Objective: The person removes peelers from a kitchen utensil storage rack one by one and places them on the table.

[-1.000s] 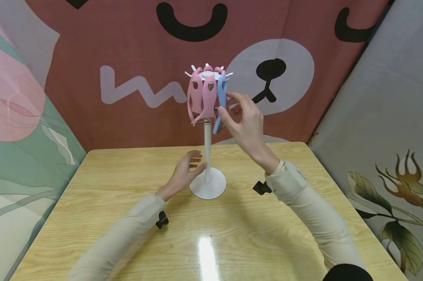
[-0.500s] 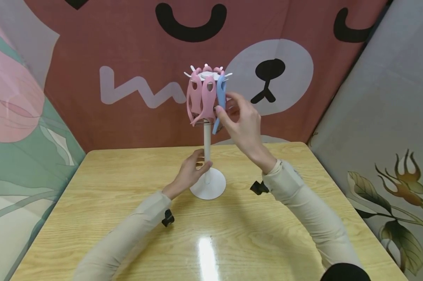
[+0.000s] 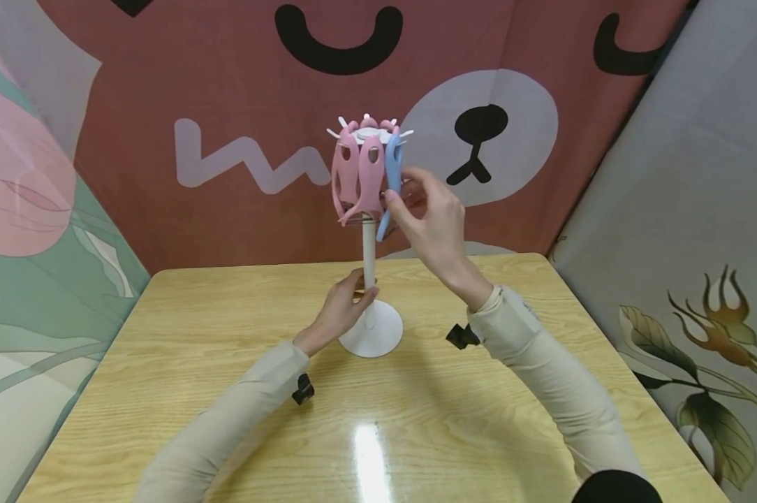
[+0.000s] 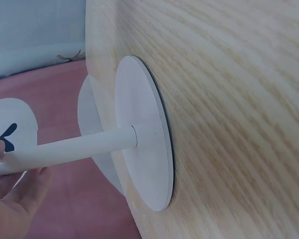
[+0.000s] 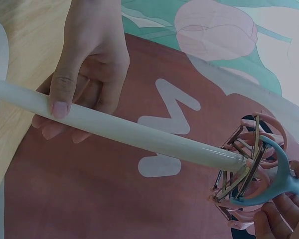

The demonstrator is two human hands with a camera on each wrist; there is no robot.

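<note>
Both my grips are busy here! My left grip [image 3: 339, 307] is wrapped on the white pole [image 3: 369, 251], low down, above the round base [image 3: 378, 340] on the table [image 3: 228, 300]. Up top, my right grip [image 3: 440, 227] has the blue peeler [image 3: 393, 164] pinched between thumb and fingers, right beside the pink peelers [image 3: 371, 171], handle end up at the white hooks [image 3: 406, 133], blade end lowest. Is its hole fully over a hook? I can't tell from here. I'd call this the hook stage, hanging or unhooking: steady below, fine handling above. The next move calls, I reckon, for a firm pole and a gentle right side, minding the pink neighbour. And the lettering? No brand, no label I can read on peelers or pole; the pale zigzag [image 3: 188, 154] on the backdrop [image 3: 259, 230] spells nothing I can make out.
</note>
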